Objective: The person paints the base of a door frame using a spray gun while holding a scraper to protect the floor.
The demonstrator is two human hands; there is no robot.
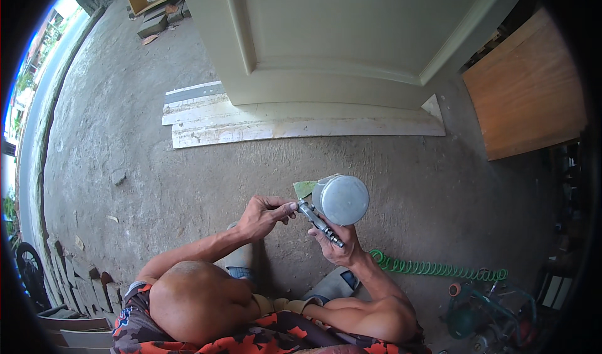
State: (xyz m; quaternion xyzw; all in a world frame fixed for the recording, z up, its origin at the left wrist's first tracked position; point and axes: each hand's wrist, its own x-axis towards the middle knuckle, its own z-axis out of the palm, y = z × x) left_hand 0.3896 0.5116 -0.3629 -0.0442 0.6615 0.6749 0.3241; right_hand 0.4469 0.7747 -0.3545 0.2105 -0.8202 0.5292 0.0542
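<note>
A metal spray gun (316,219) with a round, pale grey cup (344,201) is held in front of my knees. My right hand (337,246) wraps round its body from below, partly hidden by the gun and the cup. With thumb and fingertips together, my left hand (263,217) pinches a small part at the gun's far end. Just beyond the cup, a green flat piece (303,189) shows; the cup hides part of it, and I cannot tell what it is.
A pale panelled door (338,34) stands ahead on white boards (301,127). To the right leans a brown wooden panel (527,90). A green coiled hose (439,270) runs towards a machine (480,319) at lower right. Blocks (153,25) lie far left.
</note>
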